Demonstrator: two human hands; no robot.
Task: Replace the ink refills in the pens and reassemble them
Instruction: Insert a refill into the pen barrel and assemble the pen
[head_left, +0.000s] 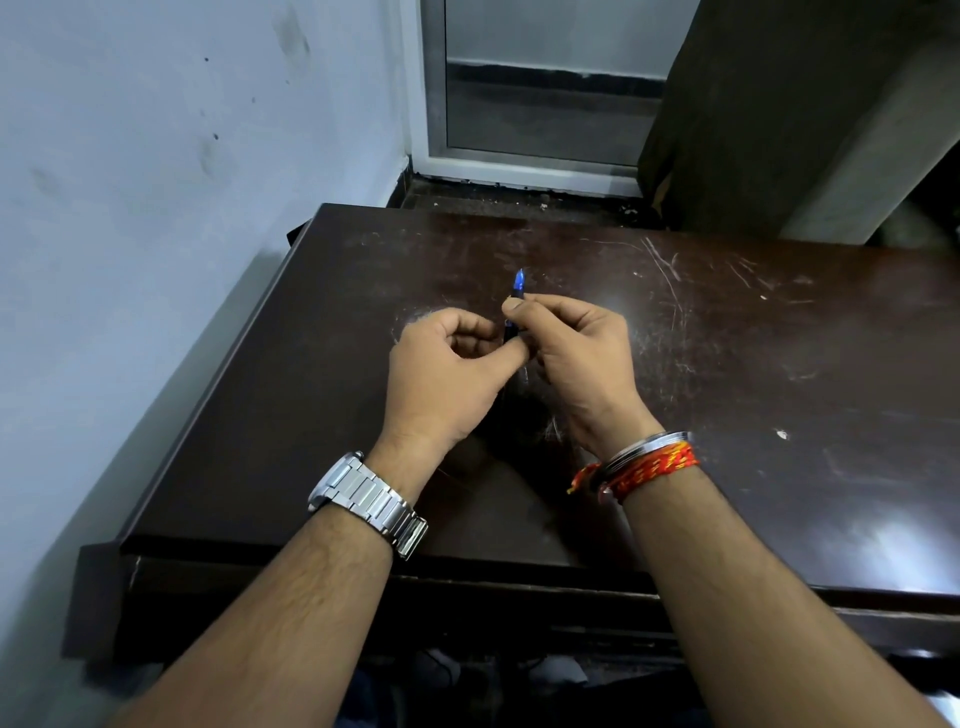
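Observation:
Both hands meet over the middle of a dark brown table (727, 364). Between them is one pen (518, 283) with a blue end that sticks up and away from me above the fingers. A short dark stretch of its barrel shows between the two hands; the remainder is hidden. My right hand (576, 358) pinches the pen's upper part between thumb and forefinger. My left hand (447, 374) is curled, with its thumb and fingertips closed on the lower part. Whether the pen is whole or in two pieces cannot be told.
The tabletop is scratched and glossy. A pale wall (156, 208) runs close along the table's left edge. Behind the table are a glass door (545, 88) and a dark curtain (779, 104). A metal watch is on my left wrist; a bangle and red threads are on my right.

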